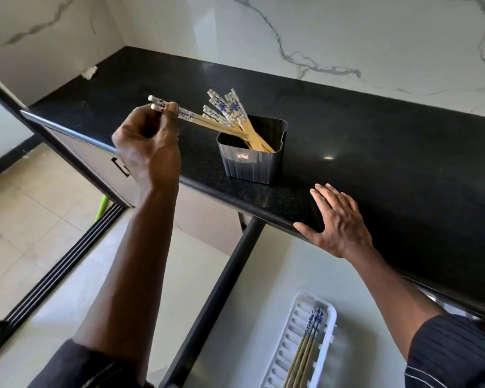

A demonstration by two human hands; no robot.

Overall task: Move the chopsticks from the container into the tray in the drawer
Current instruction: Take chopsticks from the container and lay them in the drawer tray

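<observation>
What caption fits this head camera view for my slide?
Left hand lifts chopsticks from black container; right hand rests on countertop.

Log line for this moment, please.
left hand: gripping chopstick pair | tips in dark plastic container | right hand: flat on counter | white slotted tray: some chopsticks

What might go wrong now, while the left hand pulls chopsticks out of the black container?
1. The left hand pinches a pair of chopsticks only near their tops; they may slip or separate.
2. Their tips are still among the remaining chopsticks, so pulling could drag others out or tip the container.
3. The right hand rests on the counter edge, not steadying the container.
</observation>
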